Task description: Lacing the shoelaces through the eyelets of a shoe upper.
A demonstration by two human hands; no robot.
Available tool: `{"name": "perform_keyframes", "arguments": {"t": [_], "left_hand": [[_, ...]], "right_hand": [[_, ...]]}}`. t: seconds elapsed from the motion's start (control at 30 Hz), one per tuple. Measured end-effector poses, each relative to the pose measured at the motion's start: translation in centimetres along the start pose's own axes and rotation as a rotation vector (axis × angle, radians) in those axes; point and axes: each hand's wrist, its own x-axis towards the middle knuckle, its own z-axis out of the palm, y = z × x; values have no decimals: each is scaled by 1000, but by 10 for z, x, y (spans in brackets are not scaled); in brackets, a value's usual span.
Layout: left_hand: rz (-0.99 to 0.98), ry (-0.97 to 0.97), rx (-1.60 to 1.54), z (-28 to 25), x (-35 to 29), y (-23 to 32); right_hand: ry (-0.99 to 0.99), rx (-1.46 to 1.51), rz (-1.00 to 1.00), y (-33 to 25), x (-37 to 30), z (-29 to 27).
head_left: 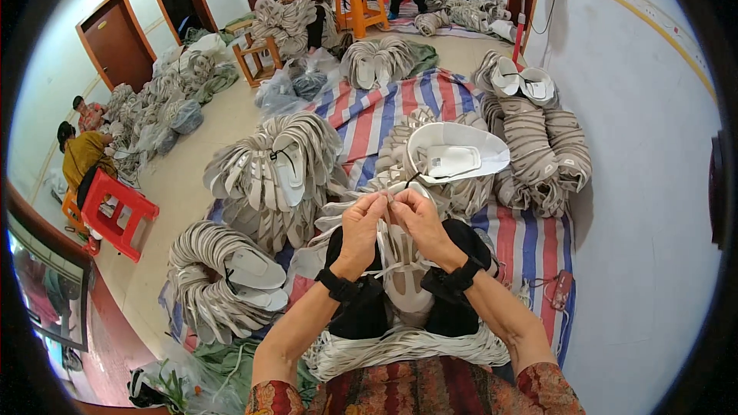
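Over at the far left, two people sit low by a red plastic stool [115,211], with heaps of pale shoe uppers along the wall behind them. Nearer the middle, bundles of white uppers [273,173] fan out on a striped sheet [530,250] spread over the floor, and another bundle [219,277] lies lower down. At the centre, the left hand [360,227] and the right hand [419,219] meet fingertip to fingertip above the lap. Each grip is pinched closed on something thin, a thread or needle too small to make out, just above a white shoe upper [403,273] that rests on the knees between two black wrist straps. A flat stack of uppers [400,346] lies across the lap below. Just beyond the hands sits a white sole piece [457,150]. To the right, grey rolled stacks [538,150] lean near the white wall, and a small red object [561,288] lies on the sheet. Two more people work at the back beside an orange stool [361,8].
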Motion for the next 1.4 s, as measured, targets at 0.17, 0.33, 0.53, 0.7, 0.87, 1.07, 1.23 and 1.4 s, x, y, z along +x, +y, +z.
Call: {"name": "perform_keyframes", "arguments": {"t": [0.17,0.33,0.53,0.7,0.87,1.07,1.23,1.4], "left_hand": [[-22,-38,27,-5,-2,0],[-31,8,20,-4,-2,3],[-31,-14,9,-5,0,3],[-62,-16,-9,-2,-3,9],[-44,10,-42,-6,-3,6],[247,146,585,-11,-14,4],[663,-703,1087,-10,-108,-20],[576,-905,1221,-9,-128,-35]], "right_hand": [[35,-40,49,-9,-3,8],[24,14,6,-5,0,13],[25,-42,-3,-6,1,13],[1,2,45,-8,-2,13],[-174,-6,107,16,-20,1],[-252,12,159,22,-26,-6],[-179,-57,125,-22,-11,-28],[-173,-866,-766,-208,32,-124]]}}
